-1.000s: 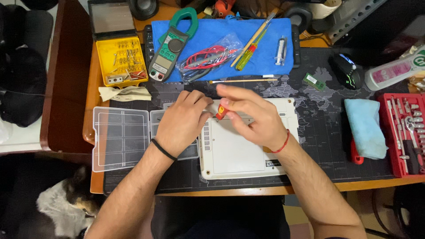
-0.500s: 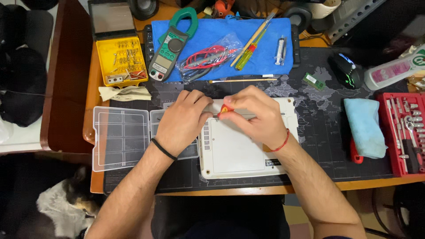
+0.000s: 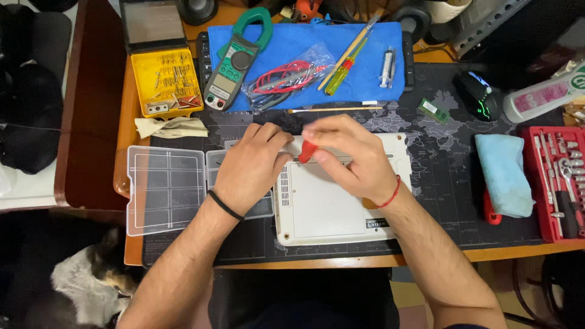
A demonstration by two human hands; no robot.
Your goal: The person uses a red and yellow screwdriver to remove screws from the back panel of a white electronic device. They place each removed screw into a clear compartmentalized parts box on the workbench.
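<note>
Dark desk mat with a faint map print [image 3: 451, 183] covers the wooden desk, and at its centre lies a white upturned small laptop [image 3: 329, 207]. Both hands meet at the device's 12 o'clock edge — the right hand [image 3: 350, 158] has its fingers closed around the red handle of a small screwdriver [image 3: 308, 150], tip down onto the casing, while the left hand [image 3: 250, 167] rests with curled fingers on the device's 10 o'clock corner, touching the tool from the side; whether it grips anything I cannot tell. At 9 o'clock of the laptop sits a clear plastic compartment box with its lid open [image 3: 166, 187]. At 12 o'clock a blue cloth [image 3: 365, 76] carries a green clamp meter [image 3: 234, 64], a bag of red test leads [image 3: 286, 82] and a yellow-green screwdriver [image 3: 338, 76] — with a yellow bit case [image 3: 167, 82] at 11 o'clock. At 3 o'clock lie a light blue folded cloth [image 3: 503, 173] and a red socket set tray [image 3: 557, 183]
</note>
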